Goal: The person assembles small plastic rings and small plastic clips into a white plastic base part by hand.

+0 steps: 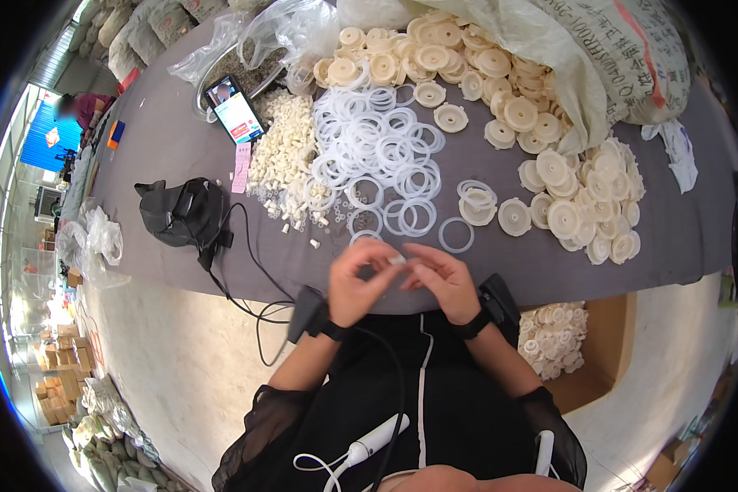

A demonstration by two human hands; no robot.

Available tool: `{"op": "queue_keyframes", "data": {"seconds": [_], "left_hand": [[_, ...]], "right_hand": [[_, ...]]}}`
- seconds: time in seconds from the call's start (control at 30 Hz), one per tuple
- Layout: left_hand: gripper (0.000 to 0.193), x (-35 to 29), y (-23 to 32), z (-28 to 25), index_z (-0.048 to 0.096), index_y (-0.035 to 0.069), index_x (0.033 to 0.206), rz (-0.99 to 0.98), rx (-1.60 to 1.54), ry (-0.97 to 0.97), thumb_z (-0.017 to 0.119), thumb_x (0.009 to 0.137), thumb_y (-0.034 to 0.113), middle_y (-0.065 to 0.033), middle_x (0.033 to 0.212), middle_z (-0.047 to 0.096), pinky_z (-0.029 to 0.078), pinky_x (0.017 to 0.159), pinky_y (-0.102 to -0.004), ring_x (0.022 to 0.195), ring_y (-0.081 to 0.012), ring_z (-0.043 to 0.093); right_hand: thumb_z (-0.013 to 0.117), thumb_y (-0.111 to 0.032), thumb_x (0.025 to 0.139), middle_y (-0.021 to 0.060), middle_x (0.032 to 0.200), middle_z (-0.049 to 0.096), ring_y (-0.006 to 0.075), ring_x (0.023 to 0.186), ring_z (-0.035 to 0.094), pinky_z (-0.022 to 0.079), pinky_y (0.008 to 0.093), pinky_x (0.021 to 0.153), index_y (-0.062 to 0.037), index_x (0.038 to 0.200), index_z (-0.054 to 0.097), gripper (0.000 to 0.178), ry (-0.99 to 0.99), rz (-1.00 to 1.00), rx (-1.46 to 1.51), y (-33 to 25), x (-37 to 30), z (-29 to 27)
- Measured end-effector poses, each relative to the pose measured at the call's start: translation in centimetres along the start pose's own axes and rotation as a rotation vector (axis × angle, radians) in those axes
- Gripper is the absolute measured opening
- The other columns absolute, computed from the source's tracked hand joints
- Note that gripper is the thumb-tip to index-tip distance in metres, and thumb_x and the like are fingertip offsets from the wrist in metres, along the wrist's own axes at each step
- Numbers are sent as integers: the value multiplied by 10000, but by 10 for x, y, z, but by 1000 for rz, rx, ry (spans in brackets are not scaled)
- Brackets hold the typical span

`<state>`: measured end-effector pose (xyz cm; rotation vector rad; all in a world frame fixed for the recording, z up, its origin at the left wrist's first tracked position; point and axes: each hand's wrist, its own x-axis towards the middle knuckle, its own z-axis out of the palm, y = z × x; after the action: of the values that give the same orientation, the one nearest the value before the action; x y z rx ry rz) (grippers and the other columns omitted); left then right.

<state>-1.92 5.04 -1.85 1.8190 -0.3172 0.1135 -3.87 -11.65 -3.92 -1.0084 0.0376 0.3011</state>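
One small white plastic piece [397,260] is pinched in the fingertips of the left hand [354,280], near the middle of the frame. The right hand [449,285] has its thumb and forefinger nearly together just beside it; can't tell if there's something in that grip too, it's too small and a bit blurred.

Biggest worry imo: the piece slipping. It's tiny, it looks smooth, and only the fingertips have it. Both hands are right at the near edge of the grey cloth-covered surface [672,234], so a fumble could easily send it over the edge toward the lap or floor. Second worry: a knuckle nudging the lone translucent flat plastic ring [456,234] just above the right hand.

As for where stuff sits, the piece is between the two hands, toward the left one's fingertips. Farther out, a heap of translucent plastic rings [369,135] spreads above the hands, with a pile of little ivory plastic bits [280,148] to its left. Cream round plastic discs [578,197] are piled in the right part of the frame, well apart from the hands.
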Motion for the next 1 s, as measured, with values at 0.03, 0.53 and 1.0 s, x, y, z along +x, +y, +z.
{"op": "queue_keyframes", "data": {"seconds": [0.03, 0.53, 1.0], "left_hand": [[217, -3, 4, 6, 636, 39, 920, 55, 10, -54, 673, 718, -32, -54, 834, 575, 436, 600, -243, 653, -110, 519], [171, 42, -37, -24, 619, 42, 924, -16, 757, -79, 630, 754, 57, -109, 853, 545, 453, 665, -354, 772, -272, 556], [160, 14, -27, -14, 609, -9, 1012, -298, -378, 173, 568, 858, -6, -10, 820, 594, 451, 678, -187, 756, -74, 562]], "right_hand": [[517, -99, 907, 104, 889, 642, 132, 732, 606, 507, 259, 685, 22, 1070, 587, 215, -13, 16, 30, 5, 3, 1], [550, -79, 885, 68, 820, 618, 131, 704, 598, 508, 268, 686, 10, 1055, 577, 194, 54, -31, 129, 16, 3, -22], [577, -37, 862, 83, 852, 628, 127, 735, 601, 504, 251, 673, 17, 1008, 569, 157, 72, -89, 84, 15, 7, -10]]}}
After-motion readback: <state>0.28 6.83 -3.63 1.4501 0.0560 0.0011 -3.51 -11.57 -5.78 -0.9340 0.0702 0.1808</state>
